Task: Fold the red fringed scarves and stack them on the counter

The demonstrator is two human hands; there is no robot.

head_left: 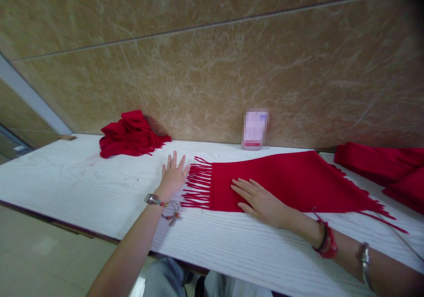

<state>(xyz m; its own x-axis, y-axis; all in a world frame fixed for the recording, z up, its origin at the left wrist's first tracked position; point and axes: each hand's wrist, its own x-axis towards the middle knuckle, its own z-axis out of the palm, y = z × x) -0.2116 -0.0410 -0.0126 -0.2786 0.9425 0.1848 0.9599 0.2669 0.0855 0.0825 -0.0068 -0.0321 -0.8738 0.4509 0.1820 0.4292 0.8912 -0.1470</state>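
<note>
A red fringed scarf [278, 177] lies flat across the white table, its left fringe spread in separate strands. On the scarf's left part rests my right hand [260, 202], palm down with fingers stretched out. My left hand [174, 177] is spread at the left tips of the fringe, over the tabletop; whether it touches the strands I cannot tell. Neither hand grips anything. The scarf's right end runs slantwise, with a ragged fringe trailing toward the lower right.
A crumpled red fringed cloth [130, 135] lies at the back left against the tiled wall [198, 76]. A blurred phone-like object [254, 130] leans on the wall. More folded red cloth [387, 164] lies at the right. The white table [66, 177] has its front edge near my legs.
</note>
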